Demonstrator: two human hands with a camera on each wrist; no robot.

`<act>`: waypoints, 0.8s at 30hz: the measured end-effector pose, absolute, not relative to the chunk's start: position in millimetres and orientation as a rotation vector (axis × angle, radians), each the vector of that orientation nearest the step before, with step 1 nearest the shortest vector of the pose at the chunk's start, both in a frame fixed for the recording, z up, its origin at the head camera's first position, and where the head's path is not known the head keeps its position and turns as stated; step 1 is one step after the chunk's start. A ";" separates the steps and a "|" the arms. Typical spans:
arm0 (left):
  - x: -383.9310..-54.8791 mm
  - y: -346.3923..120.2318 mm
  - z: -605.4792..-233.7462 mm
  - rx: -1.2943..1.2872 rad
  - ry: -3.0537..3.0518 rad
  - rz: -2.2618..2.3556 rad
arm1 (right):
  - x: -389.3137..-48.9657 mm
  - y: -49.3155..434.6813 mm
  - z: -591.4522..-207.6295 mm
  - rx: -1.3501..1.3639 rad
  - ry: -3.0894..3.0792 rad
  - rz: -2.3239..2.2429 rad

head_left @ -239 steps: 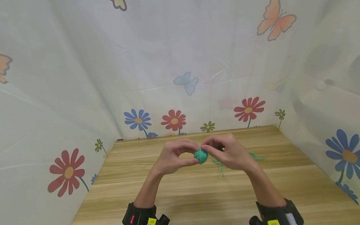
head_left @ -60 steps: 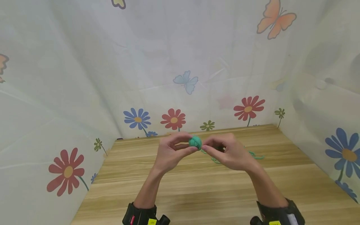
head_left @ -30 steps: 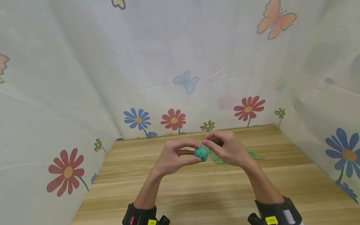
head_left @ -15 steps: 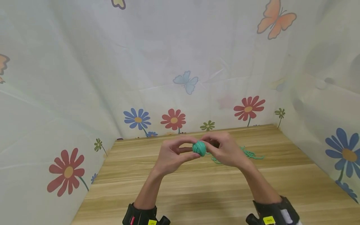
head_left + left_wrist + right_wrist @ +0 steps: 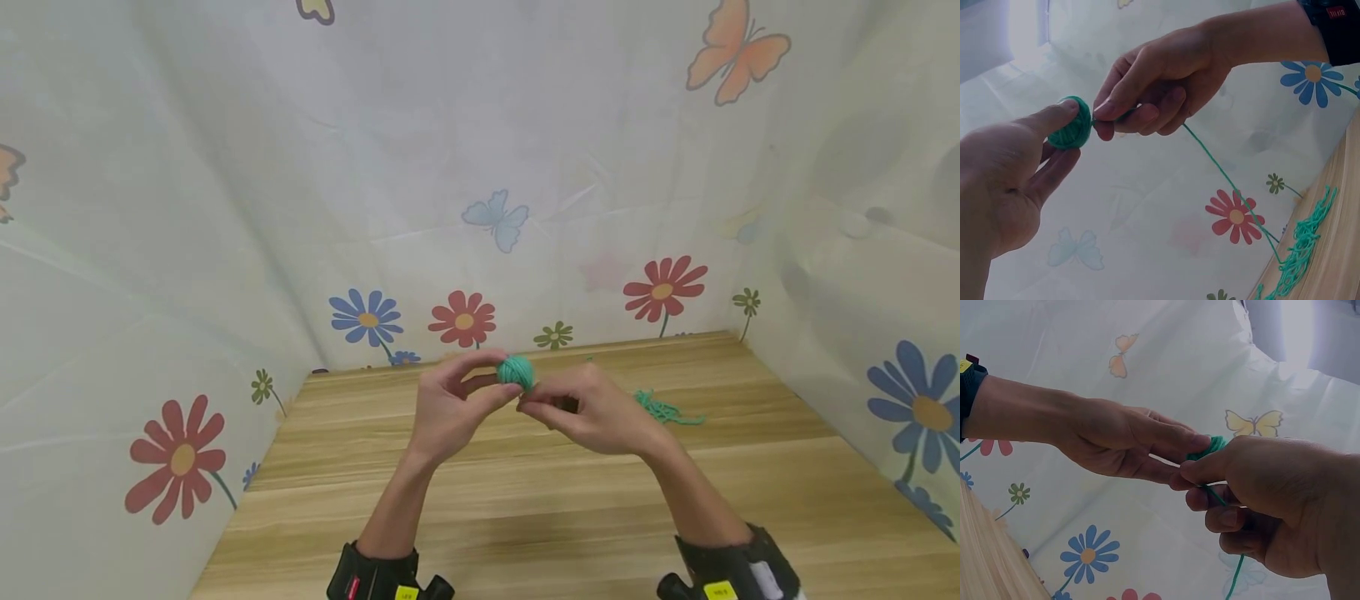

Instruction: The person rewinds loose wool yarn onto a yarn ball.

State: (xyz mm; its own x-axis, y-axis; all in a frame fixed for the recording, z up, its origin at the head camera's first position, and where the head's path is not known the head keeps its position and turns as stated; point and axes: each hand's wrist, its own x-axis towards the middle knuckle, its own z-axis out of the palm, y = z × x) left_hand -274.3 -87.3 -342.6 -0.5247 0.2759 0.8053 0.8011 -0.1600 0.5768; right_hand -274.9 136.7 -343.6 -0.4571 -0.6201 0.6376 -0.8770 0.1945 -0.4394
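A small ball of green yarn [image 5: 516, 372] is held above the table between the thumb and fingers of my left hand [image 5: 453, 408]. Just to its right, my right hand [image 5: 592, 412] pinches the yarn strand between thumb and index finger. In the left wrist view the strand [image 5: 1225, 175] leaves the yarn ball [image 5: 1071, 128], passes through the curled right fingers and runs down to a loose heap of yarn [image 5: 1300, 250]. In the right wrist view the right hand [image 5: 1272, 500] partly hides the ball [image 5: 1213, 447], and the strand hangs below its fingers.
The loose yarn heap [image 5: 666, 410] lies on the wooden table [image 5: 525, 517], right of my hands. A white curtain [image 5: 420, 150] printed with flowers and butterflies rises behind the table and along both sides.
My left hand has turned and shifted the ball left and up. My right hand has moved from above the ball to below its right side. The yarn near the hands has lifted off the table.
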 end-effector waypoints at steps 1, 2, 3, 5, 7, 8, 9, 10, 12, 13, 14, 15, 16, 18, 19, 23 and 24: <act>-274.7 -87.2 -342.4 -1.202 -1.711 -1.713 | -273.3 137.1 -342.6 1.418 -2.161 1.134; -274.9 -87.1 -342.3 -1.187 -1.718 -1.702 | -271.6 137.6 -341.4 1.413 -2.170 1.137; -275.2 -87.1 -342.4 -1.173 -1.727 -1.696 | -269.9 138.3 -340.4 1.407 -2.175 1.143; -275.4 -87.1 -342.2 -1.150 -1.747 -1.693 | -267.1 140.2 -338.8 1.398 -2.165 1.169; -275.2 -87.3 -342.3 -1.133 -1.764 -1.704 | -265.0 141.8 -337.3 1.407 -2.120 1.194; -275.1 -87.4 -342.4 -1.126 -1.773 -1.712 | -264.2 142.4 -336.8 1.412 -2.097 1.209; -275.2 -87.5 -342.7 -1.123 -1.781 -1.722 | -263.8 142.9 -336.4 1.419 -2.066 1.221; -275.2 -87.5 -342.8 -1.121 -1.789 -1.730 | -263.3 143.5 -335.8 1.421 -2.043 1.237; -275.2 -87.5 -343.3 -1.128 -1.800 -1.746 | -262.4 144.3 -334.8 1.419 -2.010 1.261; -275.1 -87.5 -343.6 -1.136 -1.806 -1.749 | -261.9 144.7 -334.4 1.408 -2.011 1.274; -275.1 -87.4 -343.8 -1.143 -1.813 -1.752 | -261.5 145.2 -334.2 1.397 -2.012 1.284; -275.0 -87.3 -344.0 -1.150 -1.819 -1.753 | -261.2 145.5 -334.0 1.383 -2.017 1.294; -274.7 -87.4 -344.2 -1.155 -1.824 -1.753 | -260.9 145.8 -333.8 1.368 -2.029 1.303; -274.3 -87.4 -344.6 -1.167 -1.832 -1.750 | -260.4 146.2 -333.5 1.340 -2.049 1.312; -274.1 -87.4 -344.8 -1.172 -1.836 -1.751 | -260.4 146.3 -333.6 1.329 -2.055 1.316; -275.3 -87.7 -346.7 -1.210 -1.837 -1.748 | -261.6 146.2 -334.3 1.306 -2.059 1.308; -276.3 -87.8 -347.8 -1.223 -1.835 -1.748 | -261.9 146.2 -334.4 1.302 -2.060 1.303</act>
